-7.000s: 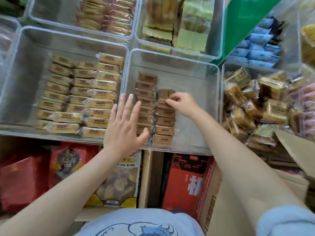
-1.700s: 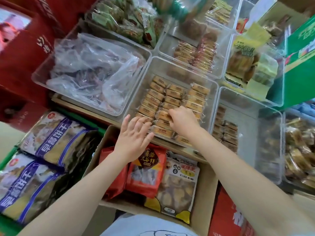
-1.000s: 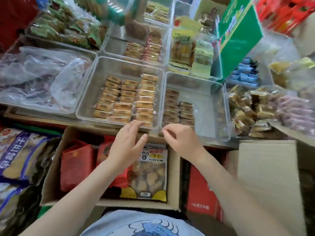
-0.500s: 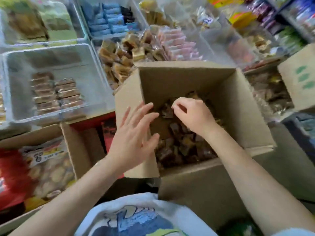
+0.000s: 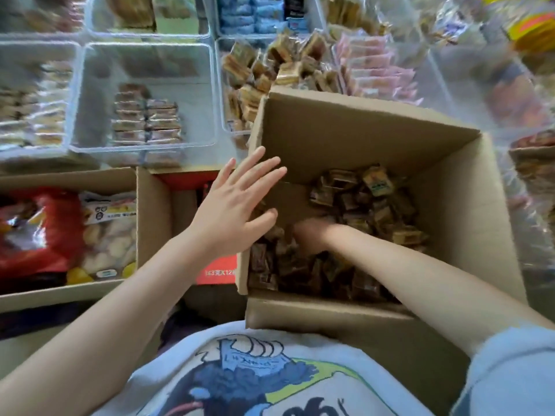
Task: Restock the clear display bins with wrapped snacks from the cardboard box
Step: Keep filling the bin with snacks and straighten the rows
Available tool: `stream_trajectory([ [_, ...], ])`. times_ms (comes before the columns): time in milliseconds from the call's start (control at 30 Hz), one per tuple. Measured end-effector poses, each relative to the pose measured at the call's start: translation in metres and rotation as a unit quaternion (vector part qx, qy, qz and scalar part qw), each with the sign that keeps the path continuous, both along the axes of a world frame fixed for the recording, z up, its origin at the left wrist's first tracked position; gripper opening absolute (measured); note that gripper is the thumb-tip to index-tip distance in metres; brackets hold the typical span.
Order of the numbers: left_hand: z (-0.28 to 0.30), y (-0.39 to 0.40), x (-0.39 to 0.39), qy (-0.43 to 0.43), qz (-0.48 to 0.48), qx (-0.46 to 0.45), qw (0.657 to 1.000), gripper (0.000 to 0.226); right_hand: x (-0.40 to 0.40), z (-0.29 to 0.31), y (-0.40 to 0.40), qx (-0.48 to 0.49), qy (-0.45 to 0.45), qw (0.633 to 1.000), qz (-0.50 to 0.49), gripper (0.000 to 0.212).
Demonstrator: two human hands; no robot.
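Note:
An open cardboard box (image 5: 354, 127) stands in front of me, its bottom covered with small brown wrapped snacks (image 5: 369, 205). My right hand (image 5: 312, 235) is deep inside the box among the snacks; it is blurred and its fingers are not clear. My left hand (image 5: 240, 205) hovers flat with spread fingers over the box's left wall. A clear display bin (image 5: 144, 55) at the upper left holds two short rows of brown wrapped snacks (image 5: 147, 121).
More clear bins (image 5: 237, 121) of wrapped snacks line the back. A second cardboard box (image 5: 150, 199) at the left holds large snack bags. A red carton (image 5: 219, 268) sits between the two boxes. My printed shirt (image 5: 240, 370) fills the bottom.
My head has turned from the bins to the cardboard box. My right hand has gone deeper into the snacks. My left hand has stayed spread over the box's left wall.

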State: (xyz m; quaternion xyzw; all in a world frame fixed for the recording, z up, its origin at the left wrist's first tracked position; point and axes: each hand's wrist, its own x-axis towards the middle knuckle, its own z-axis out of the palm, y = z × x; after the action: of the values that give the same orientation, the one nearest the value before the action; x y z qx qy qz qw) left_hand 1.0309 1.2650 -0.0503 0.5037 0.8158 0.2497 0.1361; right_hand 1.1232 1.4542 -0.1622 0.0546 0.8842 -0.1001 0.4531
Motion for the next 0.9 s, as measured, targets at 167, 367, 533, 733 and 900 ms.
stream_trajectory([
  [167, -0.002, 0.001, 0.003, 0.003, 0.006, -0.004, 1.000, 0.067, 0.031, -0.041, -0.009, -0.029, 0.000, 0.997, 0.067, 0.074],
  [367, -0.006, 0.000, 0.003, -0.012, 0.003, 0.022, 1.000, 0.065, 0.004, 0.019, 0.041, -0.228, -0.008, 0.927, -0.297, 0.037],
  [533, -0.005, -0.005, 0.007, -0.061, 0.015, 0.068, 0.996, 0.062, 0.003, 0.098, 0.063, -0.595, 0.112, 0.592, -0.532, 0.037],
  [733, 0.019, -0.020, -0.004, -0.288, 0.119, 0.153, 0.938, 0.050, -0.017, 0.146, 0.028, -0.656, 0.140, 0.562, -0.484, 0.046],
  [900, 0.046, -0.049, -0.061, -0.464, 0.203, 0.238, 0.829, 0.053, -0.067, 0.167, -0.031, -0.619, 0.134, 0.645, -0.426, 0.053],
])
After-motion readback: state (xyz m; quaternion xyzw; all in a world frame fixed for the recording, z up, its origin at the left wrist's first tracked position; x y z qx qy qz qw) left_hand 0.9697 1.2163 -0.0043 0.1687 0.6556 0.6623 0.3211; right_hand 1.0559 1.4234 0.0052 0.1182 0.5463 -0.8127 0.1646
